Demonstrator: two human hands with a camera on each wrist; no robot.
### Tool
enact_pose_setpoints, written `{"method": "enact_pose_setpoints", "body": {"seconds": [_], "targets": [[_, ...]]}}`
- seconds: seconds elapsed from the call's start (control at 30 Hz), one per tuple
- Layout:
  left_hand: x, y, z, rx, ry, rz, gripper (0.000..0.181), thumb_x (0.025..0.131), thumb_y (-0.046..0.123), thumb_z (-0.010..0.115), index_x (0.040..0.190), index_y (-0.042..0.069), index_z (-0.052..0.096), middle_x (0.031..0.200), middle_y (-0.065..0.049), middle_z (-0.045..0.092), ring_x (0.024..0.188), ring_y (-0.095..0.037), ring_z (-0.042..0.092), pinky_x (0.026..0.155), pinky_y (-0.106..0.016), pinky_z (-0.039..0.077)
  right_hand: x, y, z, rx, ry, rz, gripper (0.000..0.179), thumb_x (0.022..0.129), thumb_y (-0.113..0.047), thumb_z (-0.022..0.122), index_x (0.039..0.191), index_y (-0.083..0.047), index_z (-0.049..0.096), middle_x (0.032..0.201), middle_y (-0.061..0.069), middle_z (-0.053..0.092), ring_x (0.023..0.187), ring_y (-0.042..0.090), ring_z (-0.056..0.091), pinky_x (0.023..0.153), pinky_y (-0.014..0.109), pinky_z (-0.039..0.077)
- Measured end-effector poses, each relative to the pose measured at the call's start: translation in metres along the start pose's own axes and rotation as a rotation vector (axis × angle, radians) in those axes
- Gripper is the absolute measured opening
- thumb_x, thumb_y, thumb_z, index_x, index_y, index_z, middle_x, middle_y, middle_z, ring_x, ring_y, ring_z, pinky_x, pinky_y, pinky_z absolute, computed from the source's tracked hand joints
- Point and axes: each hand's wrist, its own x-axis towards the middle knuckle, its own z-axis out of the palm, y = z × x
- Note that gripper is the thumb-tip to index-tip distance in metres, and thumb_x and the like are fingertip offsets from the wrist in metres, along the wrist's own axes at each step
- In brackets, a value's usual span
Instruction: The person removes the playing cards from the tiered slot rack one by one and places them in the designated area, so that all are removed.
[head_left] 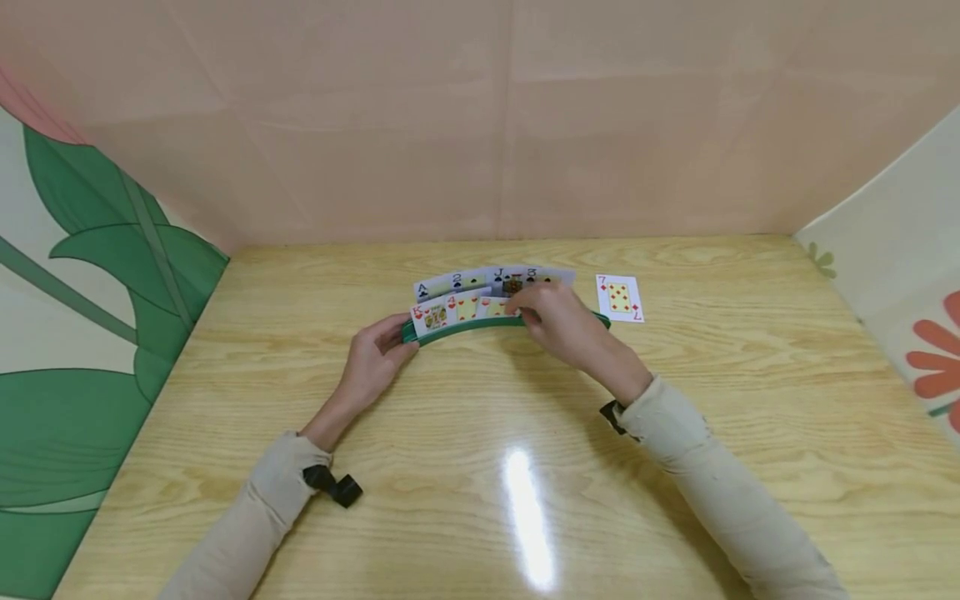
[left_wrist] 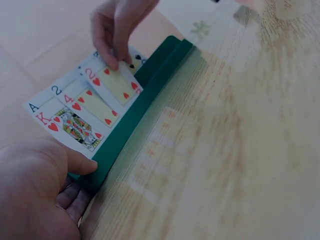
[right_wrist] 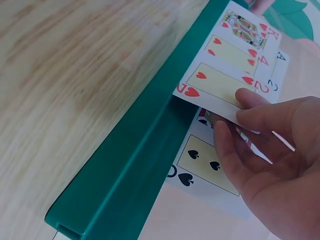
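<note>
Two of hearts (head_left: 495,307) sits, in the head view, at the fingertips of the right hand (head_left: 558,321), just left of its knuckles and partly covered by them; the thumb and fingers pinch it. It stands at the green card holder (head_left: 465,328), upper end leaning away from the person. Left of the pinch are the four of hearts (head_left: 467,307) and king of hearts (head_left: 433,318); beyond it rises a row of black-suited cards (head_left: 471,278). The left hand (head_left: 375,358), farther left, grips the holder's end. Beyond and right of the right hand, the seven of diamonds (head_left: 619,298) lies face up on the wood-grained table (head_left: 420,500). Peach cloth (head_left: 450,125) hangs behind, with leaf-patterned (head_left: 82,433) and flower-patterned panels at the sides.

From the left wrist, the two lies below the right hand's fingers, its face showing, its long axis slanting from the upper index down to the holder. Nearer, the left thumb presses the holder's front, other fingers underneath.

From the right wrist, the pinch is on the two's side edge near its upper end; the lower corner meets the holder's edge. Whether it is seated in the groove, I cannot tell. A spade card shows just below the fingers.
</note>
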Motion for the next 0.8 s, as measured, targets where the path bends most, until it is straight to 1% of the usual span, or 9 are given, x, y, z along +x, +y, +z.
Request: {"method": "enact_pose_setpoints", "body": {"seconds": [0.1, 0.27, 0.5, 0.63, 0.8], "targets": [[0.0, 0.0, 0.0, 0.004, -0.001, -0.002, 0.043, 0.092, -0.009, 0.064, 0.134, -0.011, 0.054, 0.132, -0.03, 0.058, 0.124, -0.039, 0.057, 0.104, -0.046, 0.047, 0.0, 0.0, -0.001, -0.01, 0.008, -0.005, 0.037, 0.091, 0.015, 0.045, 0.103, -0.001, 0.076, 0.1, 0.011, 0.074, 0.069, 0.014, 0.058, 0.064, 0.03, 0.051], [0.0, 0.0, 0.0, 0.009, -0.004, 0.0, 0.043, 0.092, -0.009, 0.063, 0.134, -0.011, 0.054, 0.132, -0.03, 0.057, 0.124, -0.039, 0.057, 0.104, -0.046, 0.047, -0.001, 0.0, -0.001, -0.016, 0.013, -0.008, 0.037, 0.09, 0.015, 0.046, 0.102, -0.001, 0.076, 0.099, 0.011, 0.073, 0.069, 0.015, 0.059, 0.064, 0.031, 0.051], [0.0, 0.0, 0.0, 0.012, -0.007, 0.005, 0.043, 0.092, -0.009, 0.063, 0.134, -0.011, 0.055, 0.132, -0.03, 0.058, 0.123, -0.039, 0.057, 0.104, -0.047, 0.047, -0.001, 0.001, -0.004, -0.019, 0.033, -0.02, 0.036, 0.09, 0.015, 0.047, 0.1, -0.001, 0.077, 0.098, 0.01, 0.073, 0.087, 0.022, 0.066, 0.073, 0.034, 0.056], [0.001, 0.001, 0.001, 0.011, -0.008, 0.006, 0.042, 0.092, -0.009, 0.063, 0.133, -0.01, 0.055, 0.132, -0.029, 0.058, 0.123, -0.039, 0.057, 0.104, -0.047, 0.047, -0.002, 0.0, -0.008, -0.012, 0.061, -0.044, 0.035, 0.091, 0.015, 0.047, 0.1, -0.001, 0.077, 0.097, 0.011, 0.073, 0.087, 0.024, 0.066, 0.07, 0.033, 0.056], [0.0, 0.001, -0.001, 0.01, -0.009, 0.004, 0.042, 0.092, -0.009, 0.063, 0.134, -0.012, 0.054, 0.132, -0.03, 0.057, 0.124, -0.039, 0.056, 0.104, -0.048, 0.047, -0.001, -0.004, -0.013, 0.023, 0.085, -0.062, 0.033, 0.093, 0.014, 0.049, 0.101, -0.001, 0.077, 0.102, 0.012, 0.073, 0.088, 0.027, 0.068, 0.067, 0.033, 0.055]]}}
